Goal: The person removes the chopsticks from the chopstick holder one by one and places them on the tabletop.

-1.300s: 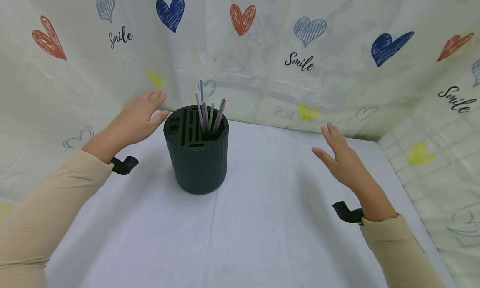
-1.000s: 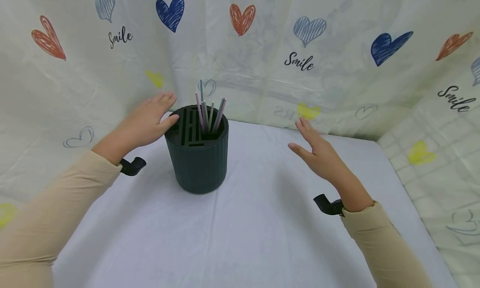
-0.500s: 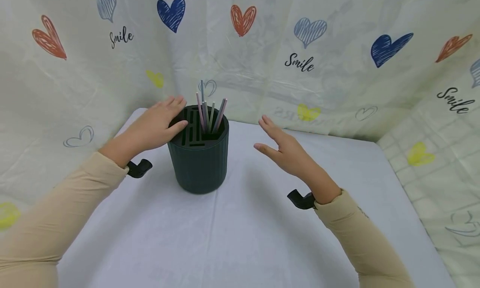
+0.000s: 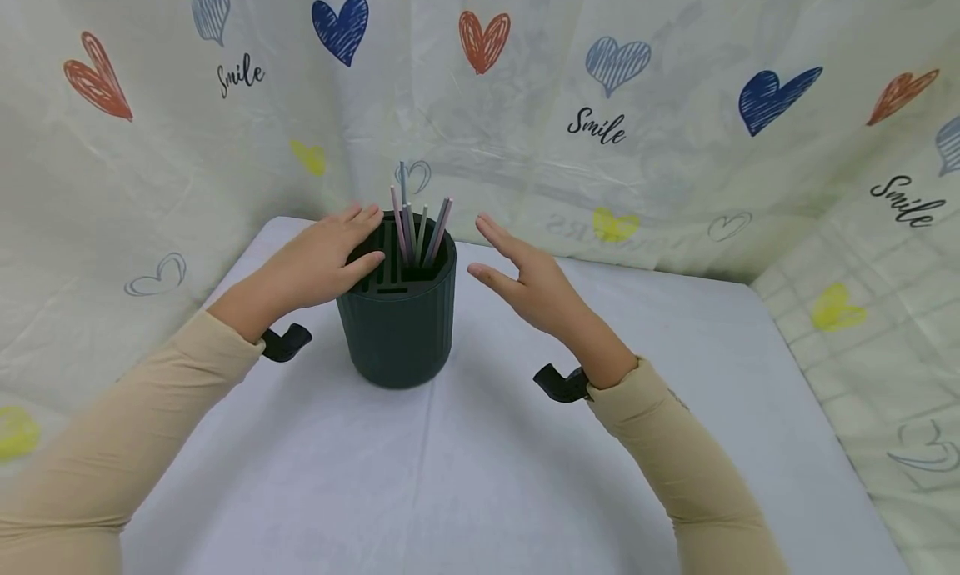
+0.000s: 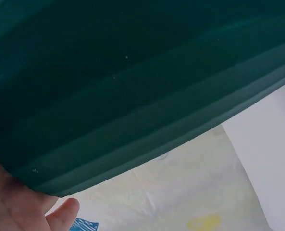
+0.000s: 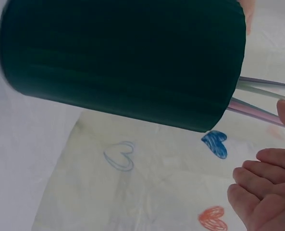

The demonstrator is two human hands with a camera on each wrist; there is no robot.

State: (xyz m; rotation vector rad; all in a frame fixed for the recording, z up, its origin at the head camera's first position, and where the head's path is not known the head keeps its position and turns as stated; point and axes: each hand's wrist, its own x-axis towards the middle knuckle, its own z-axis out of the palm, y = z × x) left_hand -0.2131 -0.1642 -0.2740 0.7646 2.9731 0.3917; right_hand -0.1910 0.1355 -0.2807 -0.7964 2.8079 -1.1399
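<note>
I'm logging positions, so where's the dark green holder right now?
In the head view, the dark green holder stands on the white surface, left of centre, with the left hand at its left rim and the right hand to its right.

The left hand [image 4: 315, 254] hides the left part of the top of the pen holder [image 4: 397, 342]. Inside the pen holder, the lower ends of the sticks [image 4: 438, 233] are out of sight, and their overlap prevents a sure count. The left wrist view cuts off the pen holder at 3 edges. Right of the pen holder, the right hand [image 4: 536, 292] is cut off in its own wrist view. Nearer than the pen holder, 2 sleeves [image 4: 172, 375] run out of the head view. Beyond its right side, pale letters [image 4: 573, 223] are too faint to read.
</note>
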